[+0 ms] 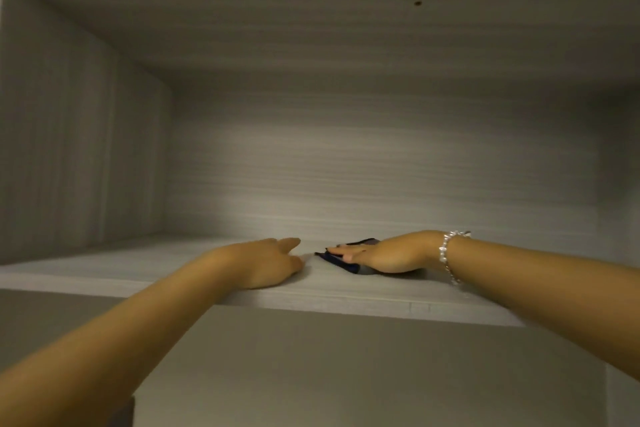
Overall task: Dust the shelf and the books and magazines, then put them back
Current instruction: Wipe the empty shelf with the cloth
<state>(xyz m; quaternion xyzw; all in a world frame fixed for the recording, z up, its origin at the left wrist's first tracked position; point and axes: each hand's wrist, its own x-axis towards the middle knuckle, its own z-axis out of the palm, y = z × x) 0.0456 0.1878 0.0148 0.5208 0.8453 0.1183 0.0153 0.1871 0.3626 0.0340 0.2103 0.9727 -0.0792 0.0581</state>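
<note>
A dark blue folded cloth (pixel 349 262) is pressed flat onto the pale grey wood-grain shelf (pixel 138 263) by the right hand (pixel 391 253), fingers straight. The left hand (pixel 273 262) is rested just left of it, fingers loosely curled, holding nothing.

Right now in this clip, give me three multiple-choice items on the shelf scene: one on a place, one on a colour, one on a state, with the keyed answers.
1. Where does the cloth lie?
A. on the shelf board under the right hand
B. on the shelf above
C. in the left hand

2. What colour is the cloth?
A. yellow
B. dark blue
C. white

3. How is the right hand set?
A. a fist in the air
B. pinching a book
C. flat, fingers straight, pressing the cloth

Answers: 1 A, the cloth shows beneath the right hand on the shelf board; 2 B, its visible edges are dark blue; 3 C, the straight fingers lie over it, while the left hand rests beside it.
</note>
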